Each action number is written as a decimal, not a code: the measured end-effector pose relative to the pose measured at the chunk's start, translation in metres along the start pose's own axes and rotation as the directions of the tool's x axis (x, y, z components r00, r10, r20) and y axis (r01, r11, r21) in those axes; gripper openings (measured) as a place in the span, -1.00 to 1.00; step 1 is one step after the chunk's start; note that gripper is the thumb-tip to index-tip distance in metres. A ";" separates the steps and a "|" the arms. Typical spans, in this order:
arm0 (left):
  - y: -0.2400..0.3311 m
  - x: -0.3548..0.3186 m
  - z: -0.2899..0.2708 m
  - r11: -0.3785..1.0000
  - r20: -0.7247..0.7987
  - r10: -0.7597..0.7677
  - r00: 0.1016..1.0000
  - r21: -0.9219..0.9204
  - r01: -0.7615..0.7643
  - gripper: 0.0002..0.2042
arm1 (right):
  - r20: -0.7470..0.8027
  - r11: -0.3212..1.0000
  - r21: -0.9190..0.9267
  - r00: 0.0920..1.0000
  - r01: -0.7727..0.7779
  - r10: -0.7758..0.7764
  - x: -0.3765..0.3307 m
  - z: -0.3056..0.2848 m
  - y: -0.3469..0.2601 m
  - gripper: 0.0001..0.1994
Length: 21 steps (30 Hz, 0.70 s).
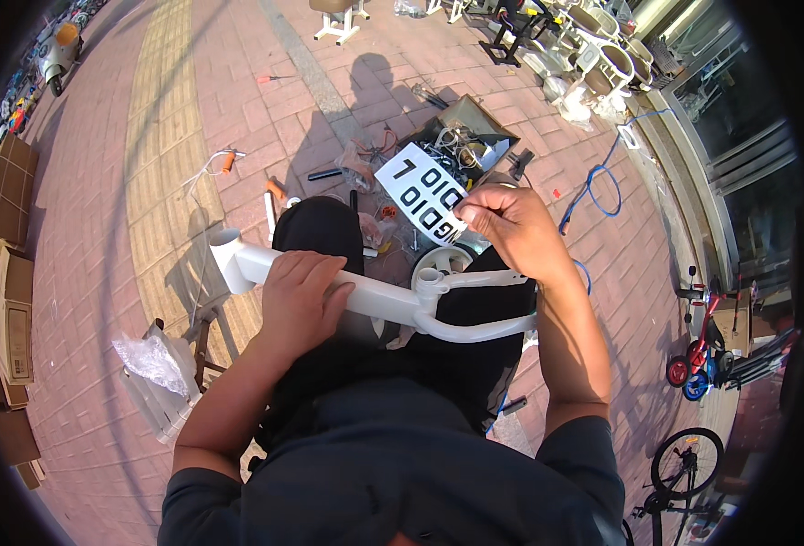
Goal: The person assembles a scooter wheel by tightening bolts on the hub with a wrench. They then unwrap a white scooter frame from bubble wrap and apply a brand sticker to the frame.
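A small white bicycle frame [379,298] lies across my thighs, its open head tube to the left and its forked rear stays to the right. My left hand [297,300] is closed over the top of its main tube, fingers curled across it. Above the stays, my right hand [518,229] pinches the right edge of a white sticker sheet [405,193] with bold black letters. The sheet is tilted, apart from the frame, and its right end is partly hidden by my fingers. A white wheel [445,261] shows behind the frame's short upright tube.
Beyond my knees stands an open cardboard box [488,123] of cables and parts, with loose tools around it. A blue hose [602,191] curls on the brick paving to the right. Cartons [15,314] line the far left; small bikes [697,364] stand at the right.
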<state>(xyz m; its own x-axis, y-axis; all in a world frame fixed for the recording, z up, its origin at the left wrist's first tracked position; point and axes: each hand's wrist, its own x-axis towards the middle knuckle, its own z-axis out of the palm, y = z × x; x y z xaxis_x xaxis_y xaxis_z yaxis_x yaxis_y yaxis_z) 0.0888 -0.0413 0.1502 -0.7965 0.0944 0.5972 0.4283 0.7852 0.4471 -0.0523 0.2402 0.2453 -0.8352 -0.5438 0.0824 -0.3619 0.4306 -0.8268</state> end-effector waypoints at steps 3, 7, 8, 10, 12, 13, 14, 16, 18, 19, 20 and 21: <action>-0.015 0.018 0.012 0.990 0.221 -0.131 0.966 -0.015 0.138 -0.75 | -0.005 0.982 0.191 1.000 -0.015 0.016 -0.008 0.013 -0.009 -0.92; -0.036 0.042 0.025 0.375 0.551 -0.274 0.788 -0.693 0.615 -0.64 | -0.034 0.895 0.440 0.995 -0.071 0.095 -0.014 0.047 -0.013 -0.71; -0.039 0.046 0.028 0.226 0.544 -0.196 0.816 -0.785 0.577 -0.60 | -0.037 0.893 0.446 0.995 -0.066 0.092 -0.013 0.053 -0.012 -0.69; -0.044 0.051 0.034 -0.102 0.485 -0.058 0.872 -0.872 0.478 -0.50 | -0.013 0.899 0.425 0.992 -0.106 0.123 -0.013 0.061 -0.010 -0.67; -0.042 0.050 0.044 -0.318 0.471 -0.294 0.832 -0.869 0.380 -0.57 | -0.030 0.928 0.368 0.997 -0.056 0.072 -0.015 0.062 -0.010 -0.63; -0.046 0.052 0.046 -0.300 0.434 -0.346 0.832 -0.891 0.340 -0.66 | -0.024 0.941 0.332 0.997 -0.065 0.078 -0.015 0.060 -0.011 -0.62; -0.048 0.053 0.048 -0.281 0.405 -0.382 0.831 -0.907 0.312 -0.76 | -0.023 0.953 0.297 0.997 -0.063 0.074 -0.016 0.057 -0.012 -0.62; -0.050 0.050 0.049 -0.305 0.403 -0.391 0.828 -0.905 0.297 -0.86 | -0.023 0.962 0.260 0.995 -0.087 0.096 -0.014 0.052 -0.015 -0.65; -0.050 0.046 0.047 -0.289 0.405 -0.391 0.826 -0.907 0.308 -0.91 | -0.087 0.990 0.092 0.989 -0.109 0.117 -0.008 0.045 -0.019 -0.70; -0.049 0.044 0.046 -0.268 0.410 -0.386 0.826 -0.907 0.325 -0.90 | -0.132 0.991 0.090 0.985 -0.099 0.110 -0.006 0.043 -0.021 -0.73; -0.048 0.042 0.045 -0.248 0.416 -0.379 0.827 -0.906 0.343 -0.89 | -0.151 0.997 0.020 0.986 -0.073 0.076 -0.003 0.040 -0.023 -0.75; -0.046 0.041 0.045 -0.249 0.398 -0.369 0.840 -0.913 0.323 -0.84 | -0.161 1.000 -0.005 0.987 -0.027 0.026 0.001 0.038 -0.026 -0.76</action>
<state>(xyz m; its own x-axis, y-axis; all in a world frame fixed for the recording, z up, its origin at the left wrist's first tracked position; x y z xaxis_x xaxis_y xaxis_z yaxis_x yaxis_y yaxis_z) 0.0167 -0.0459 0.1243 -0.9969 0.0333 0.0720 0.0256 -0.7236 0.6897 -0.0275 0.2012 0.2454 -0.8998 -0.4098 0.1495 -0.3414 0.4482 -0.8262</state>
